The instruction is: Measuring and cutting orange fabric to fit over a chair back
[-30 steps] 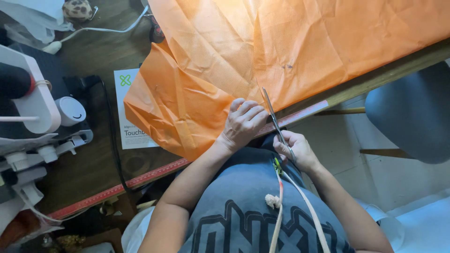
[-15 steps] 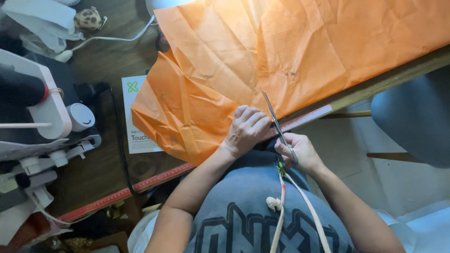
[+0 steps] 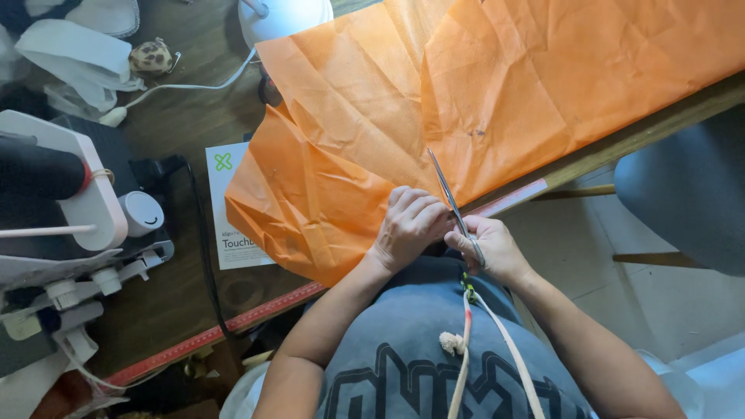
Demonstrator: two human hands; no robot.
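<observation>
Here, from the head camera, our left hand presses curled fingers onto the orange fabric at the table edge. Just beside them, our right hand grips scissors; their handles are hidden, blades reaching up over the fabric.

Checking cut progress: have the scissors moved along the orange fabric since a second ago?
Cannot tell. The scissors sit in the right hand at the same spot near the table edge; only the camera shifted.

A home sewing workspace. A white sewing machine stands on the wooden table. Orange fabric and scissors lie alongside.
</observation>
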